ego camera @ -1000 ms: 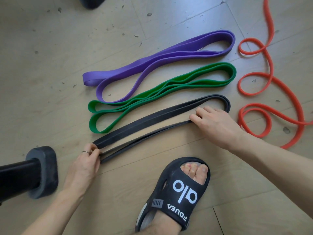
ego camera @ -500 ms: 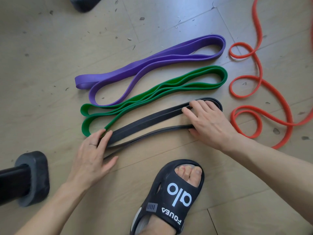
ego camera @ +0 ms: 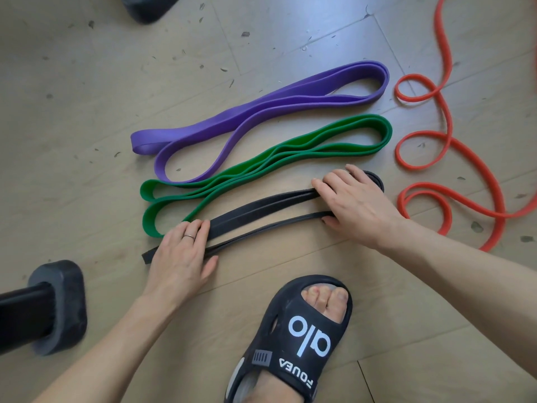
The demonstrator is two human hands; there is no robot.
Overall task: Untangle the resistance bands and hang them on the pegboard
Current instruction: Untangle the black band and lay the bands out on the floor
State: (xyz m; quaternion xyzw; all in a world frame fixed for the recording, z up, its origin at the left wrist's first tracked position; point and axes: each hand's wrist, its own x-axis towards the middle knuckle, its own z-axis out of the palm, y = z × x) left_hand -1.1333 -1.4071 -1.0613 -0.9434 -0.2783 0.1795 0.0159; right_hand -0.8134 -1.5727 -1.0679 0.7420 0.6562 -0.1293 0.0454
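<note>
The black band (ego camera: 261, 210) lies folded on the wooden floor (ego camera: 87, 117), its strands running slantwise from lower left to upper right, and we have both hands flat on it. Our left hand (ego camera: 181, 251) presses down on the band's left part with fingers straight and close together; a short end of the band sticks out from under the hand on its left side. A thin ring (ego camera: 189, 236) sits on one finger. Our right hand (ego camera: 357, 205) covers the band's right end with fingers spread and stretched out over the upper strand, thumb lying by the lower strand — neither hand curls round the band.

Just beyond the black band lies the green band (ego camera: 261, 167), folded into long loops along the same slant, its left loop touching our left fingertips. Beyond that is the purple band (ego camera: 261, 114), folded the same way. To the right, well apart from these three, the orange band (ego camera: 430, 158) sprawls in loose curls and runs out of the top edge.

Near the bottom a foot in a black sandal (ego camera: 293, 338) stands on the floor. At the left edge a dark bar with a grey rubber foot (ego camera: 61, 306) rests on the floor — another dark shape (ego camera: 148, 7) shows at the top edge
</note>
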